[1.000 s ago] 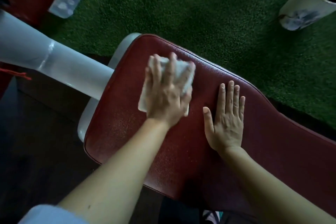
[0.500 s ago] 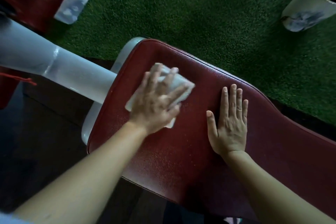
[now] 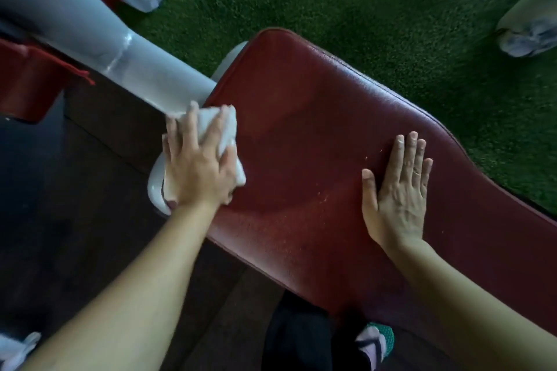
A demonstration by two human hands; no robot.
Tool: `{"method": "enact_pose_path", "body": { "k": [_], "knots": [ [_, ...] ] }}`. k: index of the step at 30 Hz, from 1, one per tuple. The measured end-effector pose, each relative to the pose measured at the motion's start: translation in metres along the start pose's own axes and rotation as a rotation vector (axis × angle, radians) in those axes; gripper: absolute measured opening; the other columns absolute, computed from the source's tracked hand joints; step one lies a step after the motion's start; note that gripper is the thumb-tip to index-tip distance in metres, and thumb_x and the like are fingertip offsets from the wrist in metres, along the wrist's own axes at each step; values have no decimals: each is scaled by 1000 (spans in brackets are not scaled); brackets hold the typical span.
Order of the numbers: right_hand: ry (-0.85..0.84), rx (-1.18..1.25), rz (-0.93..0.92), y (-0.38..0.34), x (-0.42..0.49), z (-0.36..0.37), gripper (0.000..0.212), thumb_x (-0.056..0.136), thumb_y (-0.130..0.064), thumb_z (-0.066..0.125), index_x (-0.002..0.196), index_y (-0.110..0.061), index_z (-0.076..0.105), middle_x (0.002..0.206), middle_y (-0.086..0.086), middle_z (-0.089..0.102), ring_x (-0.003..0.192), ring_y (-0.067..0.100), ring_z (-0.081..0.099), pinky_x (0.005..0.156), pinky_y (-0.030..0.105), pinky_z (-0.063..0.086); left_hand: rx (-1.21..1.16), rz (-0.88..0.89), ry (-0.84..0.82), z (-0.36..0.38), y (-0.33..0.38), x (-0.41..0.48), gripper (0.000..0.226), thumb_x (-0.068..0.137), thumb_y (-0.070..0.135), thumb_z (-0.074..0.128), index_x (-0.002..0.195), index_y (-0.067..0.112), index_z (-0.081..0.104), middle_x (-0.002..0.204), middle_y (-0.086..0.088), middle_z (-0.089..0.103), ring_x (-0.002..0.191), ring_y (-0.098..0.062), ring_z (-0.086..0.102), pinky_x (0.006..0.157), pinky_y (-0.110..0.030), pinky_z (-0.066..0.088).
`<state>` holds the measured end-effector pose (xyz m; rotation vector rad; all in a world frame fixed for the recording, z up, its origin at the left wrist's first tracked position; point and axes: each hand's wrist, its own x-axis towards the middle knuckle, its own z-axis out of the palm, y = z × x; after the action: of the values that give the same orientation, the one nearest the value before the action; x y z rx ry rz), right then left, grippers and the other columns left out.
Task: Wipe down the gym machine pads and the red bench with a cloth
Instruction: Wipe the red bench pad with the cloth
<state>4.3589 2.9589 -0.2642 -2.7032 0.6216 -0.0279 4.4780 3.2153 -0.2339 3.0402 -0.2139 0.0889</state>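
The red bench (image 3: 316,135) runs from the upper middle toward the lower right, its vinyl top speckled with small crumbs. My left hand (image 3: 199,166) presses a folded white cloth (image 3: 223,126) flat against the bench's left edge, partly over the white frame tube (image 3: 155,187) beneath. The palm covers most of the cloth. My right hand (image 3: 398,193) lies flat on the bench to the right, fingers spread and holding nothing. Another red pad (image 3: 27,84) shows at the far left.
A thick grey machine post (image 3: 99,39) slants from the upper left to the bench's end. Green turf (image 3: 376,3) lies beyond the bench, dark flooring (image 3: 75,205) on the near left. A white cylinder (image 3: 530,27) stands at the right edge. My foot (image 3: 376,343) shows below.
My left hand has swept the cloth from the middle of the bench top down and left to its left edge. My right hand has stayed planted in the same place.
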Motion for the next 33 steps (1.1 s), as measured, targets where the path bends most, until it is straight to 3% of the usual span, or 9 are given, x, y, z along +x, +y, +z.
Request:
{"method": "enact_pose_path", "body": {
  "k": [2, 8, 13, 15, 19, 22, 28, 30, 33],
  "knots": [
    [-13, 2, 6, 6, -14, 0, 70, 97, -43, 28, 150, -4, 4, 160, 13, -3, 147, 19, -11, 119, 35, -10, -5, -114, 26, 0, 25, -3, 50, 91, 41, 46, 140, 34, 45, 149, -14, 37, 132, -48, 33, 107, -58, 30],
    [-36, 25, -10, 19, -39, -4, 70, 96, -44, 28, 151, -5, 7, 160, 12, -1, 147, 18, -10, 119, 35, -9, -105, 447, -136, 7, 24, -121, 50, 89, 43, 46, 138, 39, 43, 151, -7, 36, 138, -43, 27, 110, -58, 26],
    [-45, 10, -54, 37, -52, -6, 68, 97, -42, 29, 150, -6, 9, 160, 12, 0, 147, 19, -9, 119, 36, -8, -35, -192, 9, 0, -7, -69, 52, 90, 45, 38, 140, 35, 44, 153, -11, 31, 140, -43, 22, 113, -55, 23],
    [-51, 10, -56, 44, -58, -6, 67, 97, -41, 30, 151, -6, 9, 160, 12, 1, 147, 20, -8, 119, 37, -7, -25, -264, -1, 5, 30, -61, 52, 90, 46, 39, 140, 35, 43, 153, -10, 31, 139, -45, 24, 112, -57, 22],
    [-40, 26, -59, 55, -69, -9, 68, 97, -43, 28, 150, -5, 11, 160, 12, 3, 147, 21, -6, 120, 38, -5, -102, 274, -93, 17, 103, -136, 49, 92, 46, 44, 140, 38, 41, 154, -8, 30, 140, -44, 19, 115, -58, 17],
    [-32, 29, -33, 68, -74, -13, 69, 96, -44, 28, 150, -4, 12, 159, 13, 3, 147, 21, -6, 119, 37, -7, -125, 474, -152, 14, 95, -164, 49, 93, 46, 41, 141, 40, 37, 154, -5, 31, 143, -41, 15, 115, -56, 17],
    [-26, 21, 37, 102, -81, -21, 70, 96, -45, 26, 151, -6, 7, 160, 11, -1, 147, 18, -9, 119, 36, -8, -63, -187, -30, 21, 133, -65, 52, 91, 45, 39, 142, 38, 38, 154, -10, 30, 141, -45, 19, 112, -58, 23],
    [-20, 24, 65, 112, -82, -24, 70, 96, -46, 25, 151, -6, 8, 160, 10, -1, 147, 18, -9, 119, 37, -7, -72, -82, -30, 26, 171, -72, 52, 91, 45, 42, 142, 38, 38, 154, -10, 30, 140, -46, 19, 112, -58, 22],
    [-17, 29, 56, 120, -83, -26, 70, 96, -46, 25, 151, -5, 11, 160, 11, 2, 147, 20, -5, 119, 38, -5, -127, 390, -103, 28, 191, -132, 52, 91, 39, 46, 142, 40, 37, 155, -8, 29, 142, -46, 15, 113, -60, 18]
  ]
}}
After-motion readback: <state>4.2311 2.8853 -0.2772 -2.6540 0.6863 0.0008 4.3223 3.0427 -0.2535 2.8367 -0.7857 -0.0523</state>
